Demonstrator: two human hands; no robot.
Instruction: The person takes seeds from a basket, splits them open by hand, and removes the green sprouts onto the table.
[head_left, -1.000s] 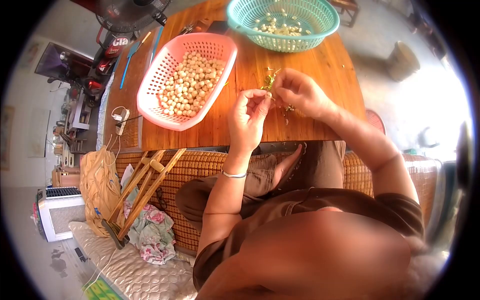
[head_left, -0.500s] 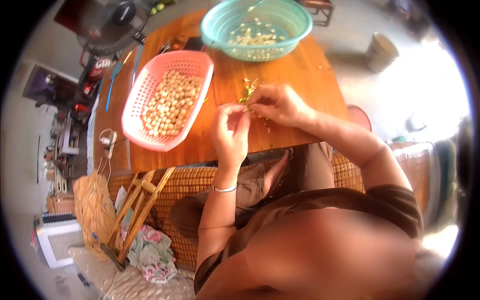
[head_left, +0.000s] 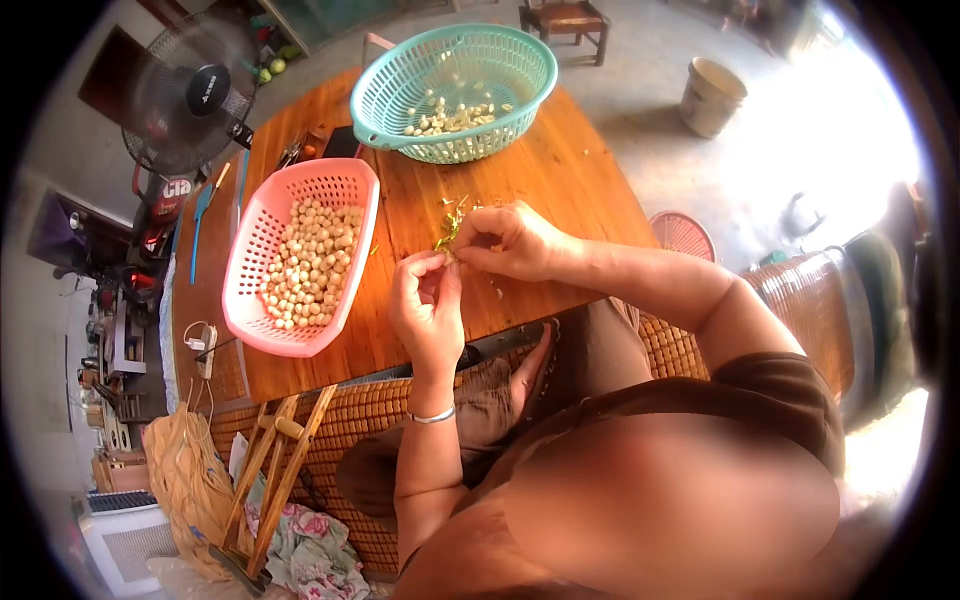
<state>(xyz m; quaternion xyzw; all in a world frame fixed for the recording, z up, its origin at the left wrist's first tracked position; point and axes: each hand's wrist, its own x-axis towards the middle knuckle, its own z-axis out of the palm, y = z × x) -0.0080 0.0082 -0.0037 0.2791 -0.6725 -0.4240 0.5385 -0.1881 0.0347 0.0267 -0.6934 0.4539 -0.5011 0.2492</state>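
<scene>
Over the wooden table, my left hand pinches a small pale piece between thumb and fingertips. Touching it from the right is my right hand, its fingers closed at the same piece; most of the piece is hidden. Green and yellowish scraps lie just beyond the fingertips. A pink basket to the left holds many round, pale tan pieces. Farther back, a turquoise basket contains whitish smaller pieces.
A fan stands at the back left. A blue-handled tool and a white power strip lie on the left. Wooden crutches lean below the table's edge. A bucket and stool stand on the floor.
The view has shifted, so the table and baskets appear lower and farther left. Both hands stay together at the fingertips; the right hand's fingers have drawn closer to the left's.
</scene>
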